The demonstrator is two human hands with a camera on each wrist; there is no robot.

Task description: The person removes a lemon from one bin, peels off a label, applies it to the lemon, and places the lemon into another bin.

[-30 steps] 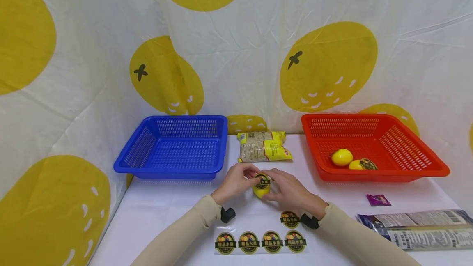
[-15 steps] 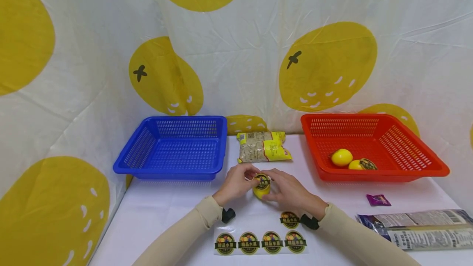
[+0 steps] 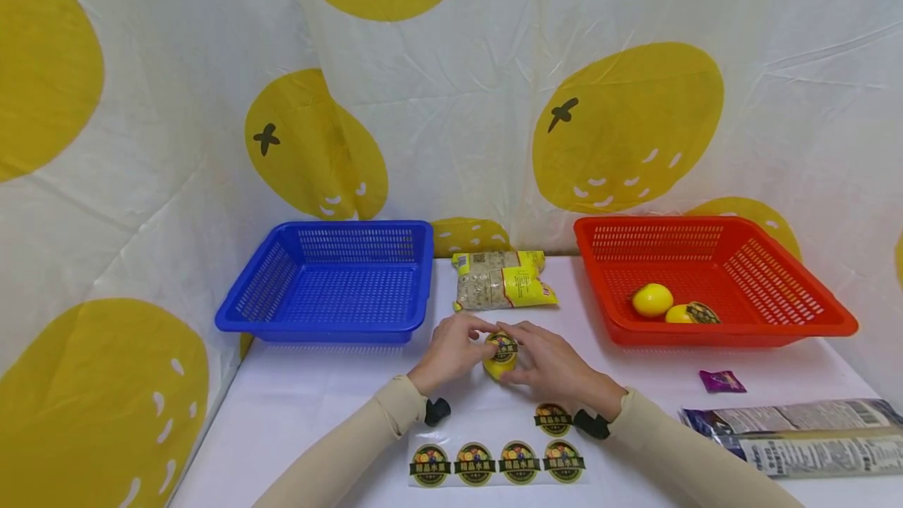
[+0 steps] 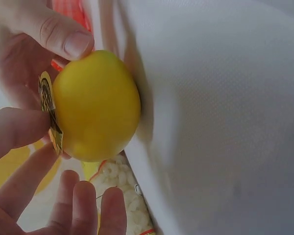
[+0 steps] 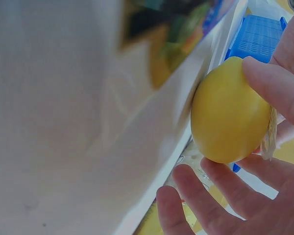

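Note:
In the head view, a yellow lemon (image 3: 498, 371) stands on the white table between my two hands. A round black-and-gold sticker (image 3: 505, 349) lies against its top. My left hand (image 3: 451, 351) pinches at this sticker, thumb on its face and index fingertip by its edge, as the left wrist view shows; part of the sticker (image 4: 47, 98) stands slightly off the skin there. From the other side my right hand (image 3: 557, 363) holds the lemon (image 5: 230, 115), its thumb on the near side and fingertips on the far side, other fingers spread.
A clear sheet (image 3: 494, 426) bearing several more stickers lies in front of my hands. At back left stands a blue basket (image 3: 324, 333); a red basket (image 3: 734, 332) at right holds two lemons (image 3: 652, 300). Around are a yellow bag (image 3: 501, 281), purple packet (image 3: 723, 382) and long silvery packages (image 3: 804, 437).
Both hands stay nearly in place around the lemon. The left fingers shift very slightly at the sticker; baskets, sheet and packets have not moved.

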